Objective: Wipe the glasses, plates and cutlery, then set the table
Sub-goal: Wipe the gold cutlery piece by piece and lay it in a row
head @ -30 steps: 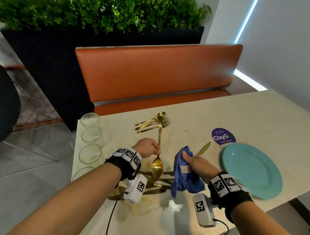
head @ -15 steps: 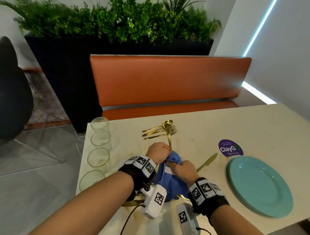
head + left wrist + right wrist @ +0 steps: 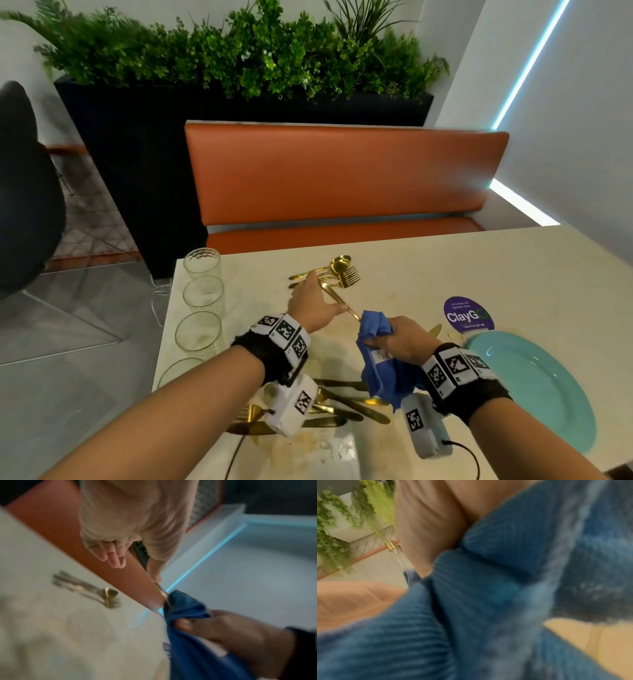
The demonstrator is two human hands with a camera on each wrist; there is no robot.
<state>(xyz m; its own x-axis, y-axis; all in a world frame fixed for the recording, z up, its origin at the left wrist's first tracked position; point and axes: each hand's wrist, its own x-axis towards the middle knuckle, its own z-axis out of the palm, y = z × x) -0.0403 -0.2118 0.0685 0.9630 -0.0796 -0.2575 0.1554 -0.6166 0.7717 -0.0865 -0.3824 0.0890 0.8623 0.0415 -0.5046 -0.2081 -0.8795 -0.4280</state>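
Note:
My left hand [image 3: 320, 301] pinches the handle of a gold spoon [image 3: 337, 298] above the table. The spoon's other end is buried in a blue cloth [image 3: 373, 330], which my right hand [image 3: 400, 339] grips bunched around it. In the left wrist view the gold handle [image 3: 162, 593] runs from the thumb into the cloth [image 3: 185, 608]. The right wrist view is filled by the cloth [image 3: 488, 588], with the handle's tip [image 3: 392, 546] sticking out. A small pile of gold cutlery [image 3: 339, 270] lies beyond the hands. Another pile [image 3: 346, 407] lies under my wrists.
Several glasses [image 3: 202, 294] stand in a row along the table's left edge. A stack of teal plates [image 3: 534, 387] sits at the right, beside a purple sticker [image 3: 467, 315]. A gold knife [image 3: 435, 330] peeks out behind my right hand. An orange bench [image 3: 342, 178] lies beyond the table.
The cloth closed round the spoon's bowl, then my left hand drew away toward the far cutlery pile, so more of the handle shows between the hands.

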